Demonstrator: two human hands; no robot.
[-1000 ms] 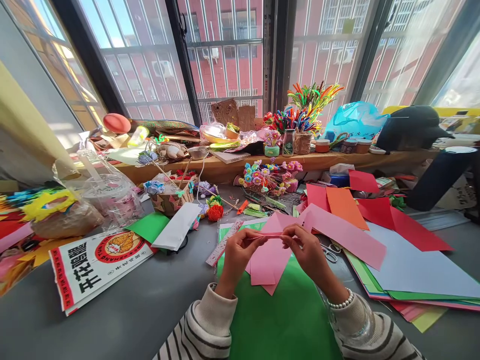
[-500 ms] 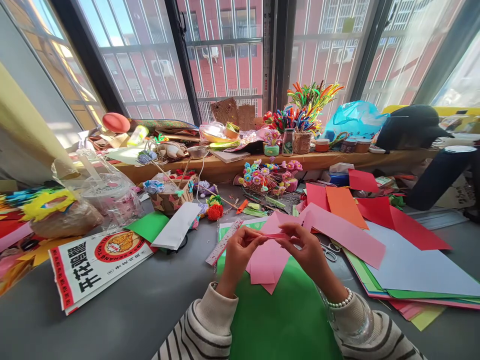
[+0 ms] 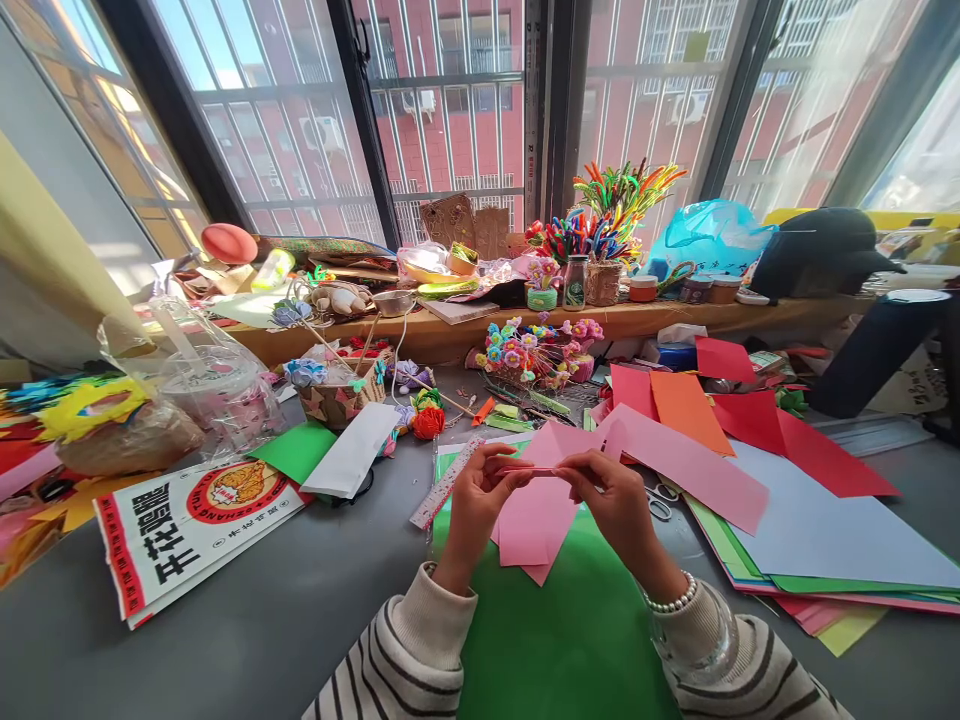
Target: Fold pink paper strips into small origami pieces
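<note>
1. Grip pinched on both sides: left hand (image 3: 480,500) and right hand (image 3: 609,497) hold a thin pink strip (image 3: 534,470) roughly level between fingertips, raised over the table (image 3: 300,610).
2. Progress, my judgement: strip looks already narrowed, by cutting or folding, and is not yet set down. Seen edge-on; layers can't be counted. Pink sheets (image 3: 534,530) beneath lie flat, so more work seems left.
3. Under these, green sheet (image 3: 562,640): broad, smooth, faint sheen.
4. Just left of left hand, patterned ruler (image 3: 446,490), slanted, straight-edged. Just right of right hand, scissors (image 3: 660,504), untouched; rounded handle loops show, blades unclear.
5. Farther right, long pink piece (image 3: 690,470), matte rectangle, beside a fanned paper stack (image 3: 847,530), crisp-cornered.
6. Beyond, small green scraps (image 3: 510,417) and soft, yarn-like flowers (image 3: 525,352).
7. Farthest, brown ledge (image 3: 450,345) bearing fuzzy pipe cleaners (image 3: 589,240), bunched and bristling.
</note>
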